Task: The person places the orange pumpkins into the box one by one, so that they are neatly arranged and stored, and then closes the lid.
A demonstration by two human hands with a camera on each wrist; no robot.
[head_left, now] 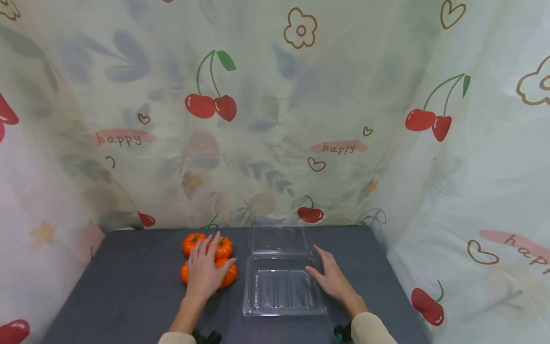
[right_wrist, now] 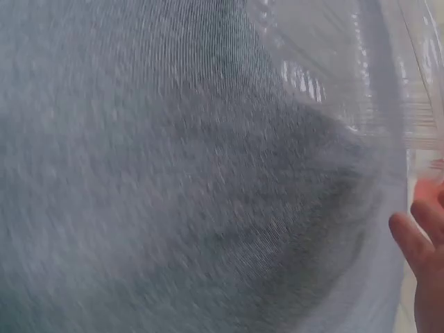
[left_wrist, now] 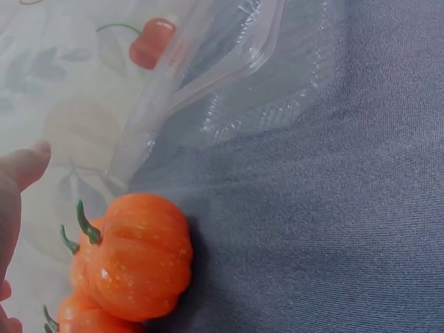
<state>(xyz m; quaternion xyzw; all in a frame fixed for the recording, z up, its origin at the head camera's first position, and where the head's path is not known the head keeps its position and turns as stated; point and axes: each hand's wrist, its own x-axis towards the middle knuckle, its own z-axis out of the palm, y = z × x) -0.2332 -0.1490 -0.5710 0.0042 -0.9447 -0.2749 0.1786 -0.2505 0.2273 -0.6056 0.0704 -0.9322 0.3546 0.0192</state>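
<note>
Several small orange pumpkins (head_left: 225, 248) with green stems stand grouped on the left of the table. Over them hovers my left hand (head_left: 205, 271), fingers spread, hiding part of the group; whether it touches any cannot be told. In the left wrist view a pumpkin (left_wrist: 142, 257) shows close up with its neighbours behind it. To the right lies a clear plastic clamshell box (head_left: 283, 310), its lid (head_left: 279, 239) folded back. My right hand (head_left: 334, 282) is at the box's right edge with fingers extended, gripping nothing. Thumb and fingers (right_wrist: 411, 239) stay apart in the right wrist view.
A dark grey cloth covers the table (head_left: 129, 286). Behind and at both sides hangs a pale curtain (head_left: 266, 119) printed with cherries, hearts and flowers; its lower edge meets the table's back edge. Dark wrist straps show below both hands.
</note>
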